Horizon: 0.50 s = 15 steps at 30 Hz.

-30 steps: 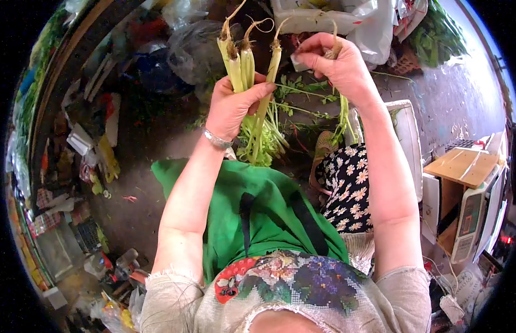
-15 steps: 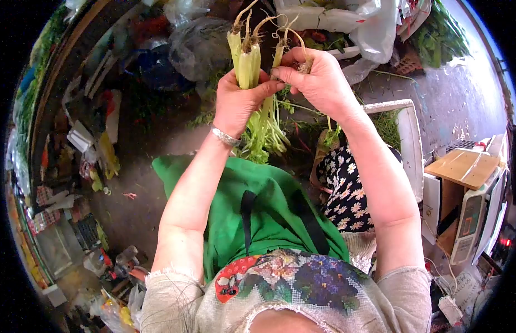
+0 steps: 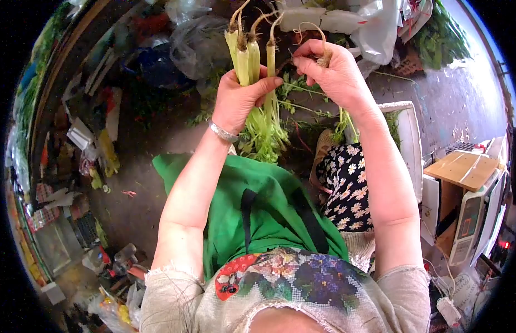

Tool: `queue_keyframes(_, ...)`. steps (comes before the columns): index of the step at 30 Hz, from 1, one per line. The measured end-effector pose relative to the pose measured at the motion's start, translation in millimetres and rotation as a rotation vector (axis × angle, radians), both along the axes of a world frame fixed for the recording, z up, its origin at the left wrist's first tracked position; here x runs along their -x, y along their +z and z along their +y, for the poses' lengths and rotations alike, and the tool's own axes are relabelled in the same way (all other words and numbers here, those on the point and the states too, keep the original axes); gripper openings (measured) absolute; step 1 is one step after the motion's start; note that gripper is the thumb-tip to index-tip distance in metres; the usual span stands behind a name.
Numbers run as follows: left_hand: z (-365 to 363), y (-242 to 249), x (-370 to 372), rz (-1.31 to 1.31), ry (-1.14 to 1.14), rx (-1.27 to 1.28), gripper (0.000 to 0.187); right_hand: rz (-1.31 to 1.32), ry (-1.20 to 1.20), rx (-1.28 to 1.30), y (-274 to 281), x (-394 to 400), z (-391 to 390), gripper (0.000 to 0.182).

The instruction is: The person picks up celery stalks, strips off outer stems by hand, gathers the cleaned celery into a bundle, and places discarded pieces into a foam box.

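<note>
The right hand (image 3: 342,77) has drawn away from the celery stalks (image 3: 248,64), its fingers closed on a rooted stem (image 3: 323,59). Beyond the green apron (image 3: 263,180), the left hand (image 3: 235,102) clamps the stalks, likely light, crisp, snappable; mid-stem suits gripping.

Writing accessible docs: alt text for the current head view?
A person's left hand grips leafy stalks, roots up; beside it, the right hand holds another rooted stalk. A green cloth lies in front of the torso, with loose greens on the dark floor beyond.
</note>
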<state>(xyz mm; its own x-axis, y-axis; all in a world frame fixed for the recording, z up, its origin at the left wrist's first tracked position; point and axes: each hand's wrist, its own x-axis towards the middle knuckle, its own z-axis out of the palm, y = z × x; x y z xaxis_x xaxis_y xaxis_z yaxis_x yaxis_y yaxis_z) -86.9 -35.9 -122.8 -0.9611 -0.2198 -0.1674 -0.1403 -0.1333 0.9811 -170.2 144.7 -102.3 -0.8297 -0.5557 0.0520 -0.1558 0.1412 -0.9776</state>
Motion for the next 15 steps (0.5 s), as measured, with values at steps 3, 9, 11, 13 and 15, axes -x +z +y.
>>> queue_keyframes(3,-5.9,0.9,0.5,-0.012,-0.033,0.027,0.021,-0.044,0.015,0.025,-1.0,2.5,0.9,0.017)
queue_keyframes(9,-5.6,6.2,-0.2,0.084,-0.080,0.072,0.013,-0.147,0.099,0.136,8.6,7.2,10.1,0.046)
queue_keyframes(11,-1.3,9.9,-1.1,0.020,-0.084,0.130,0.012,-0.250,0.102,0.261,5.2,6.2,7.9,0.055)
queue_keyframes(13,4.1,8.4,-0.9,0.023,-0.099,0.101,0.013,-0.357,0.135,0.421,-3.8,10.5,4.4,0.078)
queue_keyframes(15,8.8,5.3,-2.2,0.054,-0.139,0.039,0.018,-0.447,0.131,0.488,-6.9,9.8,1.7,0.079)
